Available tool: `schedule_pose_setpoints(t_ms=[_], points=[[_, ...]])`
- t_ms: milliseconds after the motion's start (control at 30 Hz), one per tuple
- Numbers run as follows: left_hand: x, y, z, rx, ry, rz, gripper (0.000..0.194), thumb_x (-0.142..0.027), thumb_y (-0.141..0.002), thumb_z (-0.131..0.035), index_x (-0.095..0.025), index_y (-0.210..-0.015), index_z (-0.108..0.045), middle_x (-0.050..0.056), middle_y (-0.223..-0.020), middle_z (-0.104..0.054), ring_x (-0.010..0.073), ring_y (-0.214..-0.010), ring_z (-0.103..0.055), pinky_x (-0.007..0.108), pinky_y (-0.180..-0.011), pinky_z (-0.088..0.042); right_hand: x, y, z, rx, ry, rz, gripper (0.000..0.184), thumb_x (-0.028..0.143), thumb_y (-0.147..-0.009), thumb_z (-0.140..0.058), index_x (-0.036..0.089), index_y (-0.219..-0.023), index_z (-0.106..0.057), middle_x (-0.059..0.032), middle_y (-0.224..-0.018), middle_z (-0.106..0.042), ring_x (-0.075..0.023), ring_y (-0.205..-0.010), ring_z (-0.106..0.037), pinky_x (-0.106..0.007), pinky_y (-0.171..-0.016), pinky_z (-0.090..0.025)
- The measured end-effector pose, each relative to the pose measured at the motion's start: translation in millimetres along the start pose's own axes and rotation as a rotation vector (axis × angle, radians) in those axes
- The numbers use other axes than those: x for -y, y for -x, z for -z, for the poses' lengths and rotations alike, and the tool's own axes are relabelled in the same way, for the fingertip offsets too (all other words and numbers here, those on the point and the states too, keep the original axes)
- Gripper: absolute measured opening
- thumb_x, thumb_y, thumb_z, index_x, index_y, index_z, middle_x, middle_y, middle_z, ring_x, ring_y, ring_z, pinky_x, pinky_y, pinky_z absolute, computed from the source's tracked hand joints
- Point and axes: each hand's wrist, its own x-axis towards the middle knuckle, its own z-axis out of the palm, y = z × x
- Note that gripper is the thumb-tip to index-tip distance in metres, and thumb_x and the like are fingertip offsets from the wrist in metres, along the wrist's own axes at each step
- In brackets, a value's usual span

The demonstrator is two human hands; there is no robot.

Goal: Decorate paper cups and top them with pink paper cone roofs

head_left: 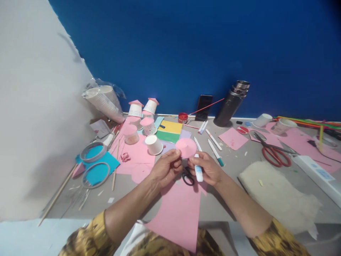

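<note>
My left hand [169, 167] pinches the edge of a pink paper disc [185, 147], which looks like a shallow cone. In my right hand [209, 168] is a white and blue glue tube [198, 169], close to the disc's right edge. Black-handled scissors [188, 179] lie just below the hands, partly hidden. A cut pink paper sheet [178, 209] spreads under them toward my lap. Just left of the disc, a white paper cup [153, 144] stands upside down. Behind it are several paper cups [148, 125] with pink paper tops.
Several markers [214, 140] lie beyond my right hand. Red-handled scissors [275, 156], a cream fibrous sheet [277, 192] and a white power strip [319, 174] lie at right. A dark flask [231, 105] and a phone [204, 107] stand by the blue wall. Tape rings [96, 174] lie left.
</note>
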Motion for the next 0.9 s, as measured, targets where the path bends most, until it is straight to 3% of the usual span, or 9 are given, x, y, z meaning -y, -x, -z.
schedule_pose_setpoints(t_ms=[300, 500, 733, 900], points=[[3, -1, 2.0, 0.027, -0.076, 0.043, 0.04, -0.029, -0.064, -0.098, -0.012, -0.078, -0.065, -0.006, -0.063, -0.05, 0.0025, -0.05, -0.038, 0.016, -0.047, -0.033, 2, 2, -4, -0.155, 0.046, 0.068, 0.041, 0.038, -0.056, -0.097, 0.017, -0.078, -0.069, 0.0093, -0.05, -0.047, -0.0043, -0.044, -0.035, -0.02, -0.043, -0.033], [4, -1, 3.9, -0.018, -0.185, -0.059, 0.047, -0.035, -0.058, -0.1, -0.014, -0.062, -0.059, -0.007, -0.05, -0.043, 0.0029, -0.048, -0.036, 0.016, -0.047, -0.03, 1, 2, -6, -0.135, 0.078, 0.074, 0.042, 0.04, -0.055, -0.097, 0.016, -0.078, -0.07, 0.0085, -0.051, -0.048, -0.0047, -0.044, -0.037, -0.02, -0.043, -0.033], [6, 3, 2.5, 0.075, -0.249, 0.001, 0.043, -0.04, -0.062, -0.097, -0.013, -0.086, -0.073, -0.003, -0.057, -0.054, 0.0073, -0.051, -0.045, 0.019, -0.049, -0.037, -3, 2, 0, -0.191, 0.146, 0.143, 0.043, 0.043, -0.057, -0.096, 0.017, -0.082, -0.071, 0.0074, -0.05, -0.053, -0.0068, -0.044, -0.041, -0.022, -0.044, -0.032], [5, 3, 0.5, 0.025, -0.289, -0.064, 0.037, -0.038, -0.066, -0.095, -0.013, -0.08, -0.071, -0.004, -0.056, -0.052, 0.0064, -0.05, -0.042, 0.018, -0.047, -0.033, -5, 1, 5, -0.142, 0.2, 0.171, 0.041, 0.047, -0.066, -0.093, 0.018, -0.088, -0.073, 0.0044, -0.056, -0.057, -0.0086, -0.048, -0.045, -0.022, -0.046, -0.035]])
